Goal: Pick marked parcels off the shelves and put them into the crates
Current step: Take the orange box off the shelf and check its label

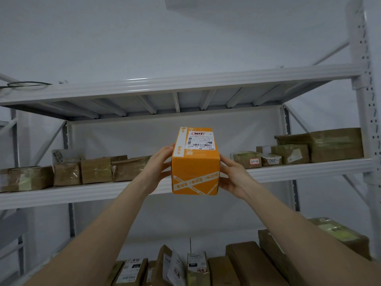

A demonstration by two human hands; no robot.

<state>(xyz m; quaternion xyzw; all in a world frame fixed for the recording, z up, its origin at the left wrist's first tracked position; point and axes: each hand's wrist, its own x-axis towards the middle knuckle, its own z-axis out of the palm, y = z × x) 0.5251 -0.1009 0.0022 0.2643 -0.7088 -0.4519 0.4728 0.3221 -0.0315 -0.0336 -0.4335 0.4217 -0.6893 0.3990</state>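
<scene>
Bare forearms reach up; the left hand [159, 168] and right hand [232, 176] clasp the orange box [194, 162] between them, level with the shelf [82, 193] edge. Picking seems underway; next, lower it toward a crate, unseen here.

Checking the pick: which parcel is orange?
The orange box held between left hand and right hand; every parcel on the shelves is brown.

You see an orange box [195, 162] crossed by white printed tape, with a white barcode label [200, 140]. Brown taped parcels [96, 170] sit on the white shelf [86, 189].
</scene>
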